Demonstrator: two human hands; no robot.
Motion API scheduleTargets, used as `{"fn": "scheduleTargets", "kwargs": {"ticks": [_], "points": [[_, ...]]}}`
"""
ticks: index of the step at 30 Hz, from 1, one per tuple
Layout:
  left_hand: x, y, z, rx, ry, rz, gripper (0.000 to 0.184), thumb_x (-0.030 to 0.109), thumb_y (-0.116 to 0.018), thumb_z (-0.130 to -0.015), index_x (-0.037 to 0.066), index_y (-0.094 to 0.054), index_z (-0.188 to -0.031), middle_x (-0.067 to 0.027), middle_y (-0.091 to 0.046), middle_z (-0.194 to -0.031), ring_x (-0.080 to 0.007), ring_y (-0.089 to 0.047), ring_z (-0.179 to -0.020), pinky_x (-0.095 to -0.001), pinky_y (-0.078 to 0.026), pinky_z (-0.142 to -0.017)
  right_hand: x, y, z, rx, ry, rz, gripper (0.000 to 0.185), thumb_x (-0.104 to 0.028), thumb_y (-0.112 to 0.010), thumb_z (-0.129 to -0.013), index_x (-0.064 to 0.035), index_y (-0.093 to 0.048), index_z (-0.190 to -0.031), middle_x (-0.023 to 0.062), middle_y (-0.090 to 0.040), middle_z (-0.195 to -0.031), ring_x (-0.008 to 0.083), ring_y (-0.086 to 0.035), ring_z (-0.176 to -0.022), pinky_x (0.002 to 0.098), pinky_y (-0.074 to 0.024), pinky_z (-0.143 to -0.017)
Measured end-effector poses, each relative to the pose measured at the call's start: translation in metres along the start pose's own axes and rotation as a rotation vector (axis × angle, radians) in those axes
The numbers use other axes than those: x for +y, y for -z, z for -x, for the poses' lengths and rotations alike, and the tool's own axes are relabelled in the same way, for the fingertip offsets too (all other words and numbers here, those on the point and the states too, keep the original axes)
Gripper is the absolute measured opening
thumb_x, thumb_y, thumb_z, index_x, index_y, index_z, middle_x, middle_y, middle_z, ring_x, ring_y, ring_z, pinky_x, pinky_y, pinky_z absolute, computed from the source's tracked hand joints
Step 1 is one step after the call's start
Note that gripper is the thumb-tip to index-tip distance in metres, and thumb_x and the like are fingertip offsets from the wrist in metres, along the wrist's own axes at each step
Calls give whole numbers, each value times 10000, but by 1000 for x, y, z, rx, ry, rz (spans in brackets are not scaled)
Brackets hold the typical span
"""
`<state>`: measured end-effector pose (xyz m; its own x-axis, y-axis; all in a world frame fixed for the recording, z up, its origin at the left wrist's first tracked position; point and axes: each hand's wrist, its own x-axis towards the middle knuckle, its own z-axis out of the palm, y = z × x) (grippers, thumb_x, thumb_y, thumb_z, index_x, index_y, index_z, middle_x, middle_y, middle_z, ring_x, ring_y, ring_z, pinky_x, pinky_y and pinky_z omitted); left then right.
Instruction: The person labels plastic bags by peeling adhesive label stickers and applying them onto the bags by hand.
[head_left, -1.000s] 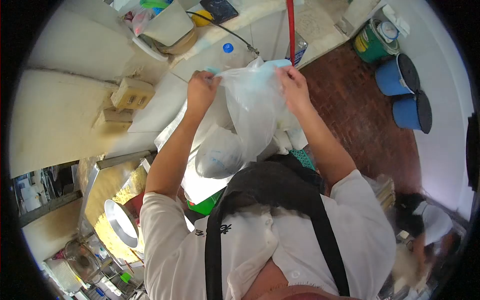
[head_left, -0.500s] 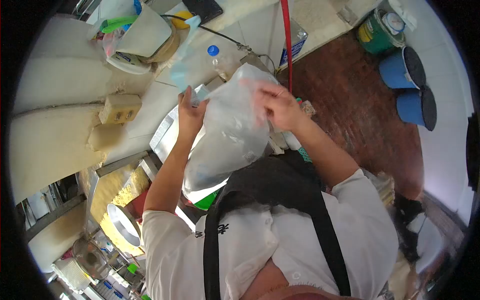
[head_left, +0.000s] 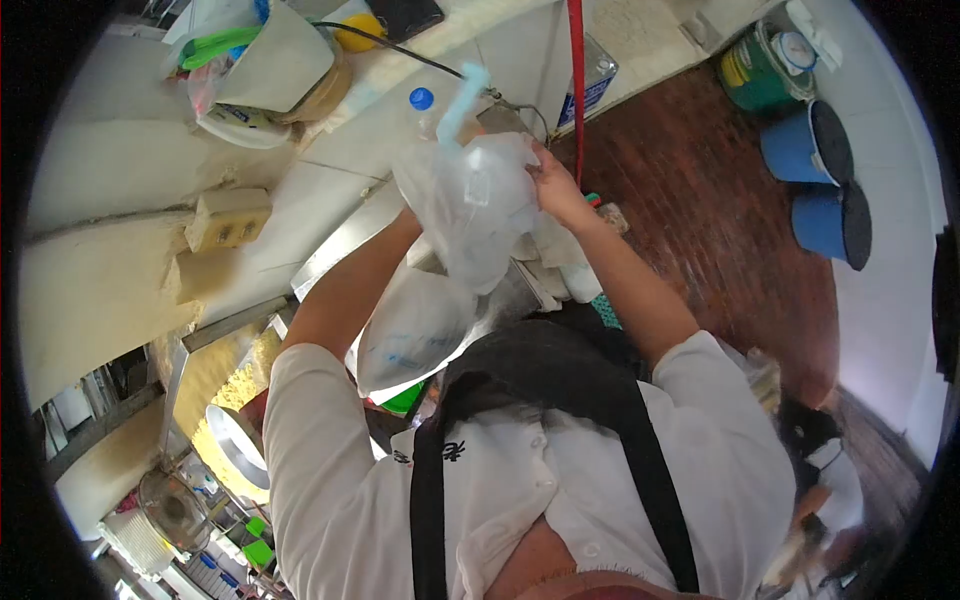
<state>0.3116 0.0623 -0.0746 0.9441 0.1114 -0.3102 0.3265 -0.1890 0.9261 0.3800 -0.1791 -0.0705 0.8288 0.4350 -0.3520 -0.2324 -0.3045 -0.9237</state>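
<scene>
A thin translucent plastic bag (head_left: pixel 495 225) hangs bunched between my two hands, with a pale blue strip (head_left: pixel 460 108) sticking up from its top. My right hand (head_left: pixel 553 185) grips the bag's right edge, its fingers curled at the plastic. At the left side, my left hand (head_left: pixel 408 226) is mostly covered by the bag, so its fingers do not show. Below lies a fuller whitish bag (head_left: pixel 415 335) with blue marks on it, close to my black apron (head_left: pixel 540 365). A blue-capped bottle (head_left: pixel 421 100) stands just beyond the hands.
A metal counter surface (head_left: pixel 345 240) runs under my left forearm. Left of it are a metal bowl (head_left: pixel 235 445) and yellow food (head_left: pixel 235 390). A red hanging strip (head_left: pixel 577 90) is at the back. Blue buckets (head_left: pixel 795 150) stand on the brown floor (head_left: pixel 690 210) at right.
The bag was spread large over the lower bag and is now gathered higher up. My right hand has moved onto its edge. The pale blue strip has shifted right, and the lower bag is uncovered.
</scene>
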Motion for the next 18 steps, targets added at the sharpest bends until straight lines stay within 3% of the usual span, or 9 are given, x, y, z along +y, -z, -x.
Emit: {"fn": "scheduleTargets", "kwargs": {"ticks": [1, 4, 8, 11, 12, 13, 14, 16, 18], "points": [[0, 0, -4, -27, -54, -177, 373, 313, -590, -951, 18, -626, -1177, -196, -676, -1057, -298, -636, -1056, -416, -534, -874, 23, -1, -13, 65, 114, 141, 553, -169, -510, -1007, -54, -349, -1523, 126, -620, -1262, 186, -626, -1009, 330, -520, -859], [-1, 2, -11, -83, -140, -650, 382, 309, -600, -939, 17, -625, -1184, -207, -676, -1080, -309, -632, -1077, -422, -529, -892, 110, -16, -75, 109, 237, -47, 526, -251, -519, -1006, -33, -404, -1470, 125, -630, -1210, 206, -631, -999, 339, -508, -887], [-10, 5, -14, -156, -93, -1045, 394, 303, -614, -923, 16, -625, -1194, -223, -676, -1112, -323, -626, -1104, -430, -522, -917, 63, 2, -58, 127, -173, 89, 371, -163, -560, -949, -32, -545, -1296, 238, -565, -1302, 396, -576, -1198, 421, -475, -983], [-13, 5, -17, -78, -389, -902, 428, 308, -646, -883, 27, -630, -1205, -218, -657, -1185, -350, -592, -1164, -435, -495, -971, 156, 10, -73, 4, 172, 92, 392, -328, -493, -1002, -43, -526, -1269, 183, -572, -1293, 238, -584, -1126, 366, -451, -996], [-19, 3, -9, -40, -512, -805, 445, 312, -660, -864, 33, -632, -1210, -214, -647, -1218, -362, -576, -1191, -437, -482, -995, 148, 9, -63, 56, 176, 159, 413, -288, -555, -962, -44, -513, -1292, 191, -574, -1292, 281, -597, -1119, 383, -468, -972], [18, 3, 5, -140, -194, -719, 457, 327, -657, -865, 68, -627, -1240, -175, -622, -1281, -366, -529, -1254, -435, -458, -1029, 125, 10, -50, 107, 186, 228, 457, -248, -617, -923, -45, -499, -1316, 200, -576, -1290, 324, -609, -1112, 400, -486, -948], [13, 6, -2, -104, -266, -772, 457, 316, -668, -858, 73, -626, -1243, -172, -618, -1290, -363, -532, -1252, -436, -455, -1034, 91, 15, -43, 164, 209, 298, 520, -208, -678, -884, -46, -486, -1339, 208, -578, -1288, 367, -622, -1105, 417, -503, -923], [-15, 9, -5, -45, -380, -867, 463, 293, -692, -843, 84, -624, -1250, -165, -608, -1308, -359, -538, -1247, -438, -449, -1043, 42, 29, -12, 161, 227, 395, 494, -193, -659, -911, -47, -491, -1352, 197, -566, -1318, 317, -589, -1155, 399, -461, -982], [28, 26, 11, -167, -303, -751, 481, 272, -717, -830, 92, -619, -1265, -168, -600, -1324, -356, -540, -1247, -436, -443, -1056, -34, 45, 35, 150, 261, 243, 531, -198, -665, -917, -44, -476, -1389, 201, -519, -1387, 315, -538, -1237, 395, -422, -1038]]}}
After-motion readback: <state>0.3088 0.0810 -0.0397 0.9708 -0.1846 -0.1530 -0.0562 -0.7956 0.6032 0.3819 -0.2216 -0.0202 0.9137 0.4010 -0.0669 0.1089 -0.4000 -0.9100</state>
